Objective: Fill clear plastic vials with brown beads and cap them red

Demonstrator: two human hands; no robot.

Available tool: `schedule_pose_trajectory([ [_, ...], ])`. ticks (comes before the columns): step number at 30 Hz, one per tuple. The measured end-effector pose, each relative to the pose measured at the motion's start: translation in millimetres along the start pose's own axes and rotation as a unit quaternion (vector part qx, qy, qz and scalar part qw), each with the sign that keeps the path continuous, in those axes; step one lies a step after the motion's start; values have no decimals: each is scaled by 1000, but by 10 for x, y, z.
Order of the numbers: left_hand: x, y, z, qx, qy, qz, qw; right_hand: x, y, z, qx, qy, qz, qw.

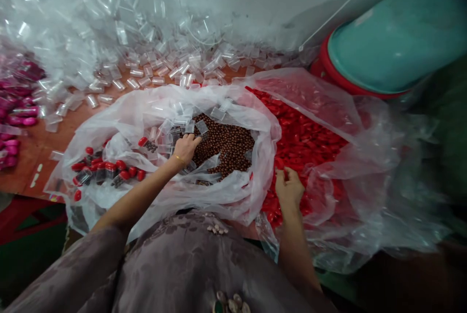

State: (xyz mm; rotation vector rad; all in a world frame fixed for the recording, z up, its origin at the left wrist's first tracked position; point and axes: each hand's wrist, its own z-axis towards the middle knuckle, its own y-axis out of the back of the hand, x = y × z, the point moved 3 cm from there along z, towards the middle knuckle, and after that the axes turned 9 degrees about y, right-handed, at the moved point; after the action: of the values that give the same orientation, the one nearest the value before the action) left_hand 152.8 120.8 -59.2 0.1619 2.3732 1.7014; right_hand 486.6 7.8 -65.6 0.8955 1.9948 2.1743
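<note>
My left hand [187,149] is bent down over an open white plastic bag [204,191], its fingers curled at the edge of a heap of brown beads [226,143]. Loose clear plastic tubes [202,127] lie right at its fingertips; what the fingers hold is hidden. Over a bag of red plastic caps [302,138], my right hand [290,187] is closed in a pinch, with a bit of red showing at the fingertips. Left of the beads, several filled tubes with red caps [111,169] lie on the white plastic.
A large pile of clear tubes [146,67] spreads along the wall. Pink-capped pieces [14,113] are heaped at the far left of the orange tabletop [27,169]. A teal basin [397,41] with a red rim stands at the back right.
</note>
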Motion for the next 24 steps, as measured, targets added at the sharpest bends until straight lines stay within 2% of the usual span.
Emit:
schedule_pose_trajectory([
  [4,47,-209,326,71,-83,9,994,142,-37,-107,5,45,46,998],
  [7,89,-287,452,89,-122,-9,989,250,-85,-134,13,65,72,995],
  [11,39,-301,520,65,-123,-63,988,489,-111,-126,4,98,151,984],
  [13,-23,-277,498,42,-129,-129,982,647,-118,-130,21,104,203,973],
  [15,-94,-244,432,32,-142,-223,964,813,-137,-147,56,90,260,960],
  [19,-228,-180,209,64,-127,-422,896,1132,-196,-196,119,58,374,918],
  [21,-295,-144,84,85,-109,-526,839,1259,-223,-214,143,51,420,895],
  [24,-382,-116,-71,132,-86,-659,736,1357,-249,-225,166,36,459,872],
])
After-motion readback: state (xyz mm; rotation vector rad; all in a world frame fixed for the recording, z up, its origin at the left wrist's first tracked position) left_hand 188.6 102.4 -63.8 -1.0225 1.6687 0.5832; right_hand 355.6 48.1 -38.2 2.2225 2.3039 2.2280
